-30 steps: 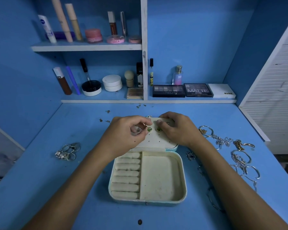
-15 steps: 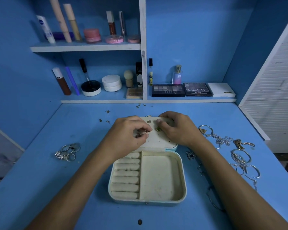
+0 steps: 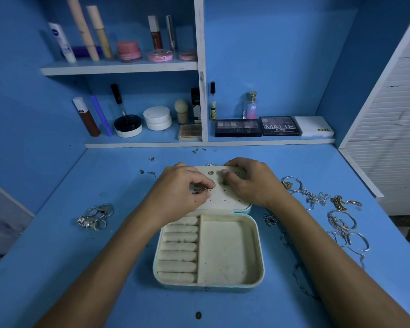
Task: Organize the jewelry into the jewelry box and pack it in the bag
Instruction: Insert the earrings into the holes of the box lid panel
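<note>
Box [image 3: 208, 284] open at table centre, lid panel [image 3: 225, 200] at 12 o'clock; left hand [image 3: 178, 192] has dropped slightly since a second ago, pinching small earrings [image 3: 199, 189], right hand [image 3: 249, 183] pinching a stud [image 3: 223, 183] into the panel: earring stage ongoing.

Jewelry box [image 3: 230, 252]: cream lining, matt, soft and velvety, faintly soiled; outer shell pale blue, smooth. Rings [image 3: 95, 216] and bangles [image 3: 350, 235]: bright polished metal, silver- and gold-toned. Desk [image 3: 57, 268]: blue painted board, matt, scuffed. Palettes [image 3: 279, 125]: glossy black plastic. Side panel [image 3: 393, 138]: white, ribbed, worn.
</note>
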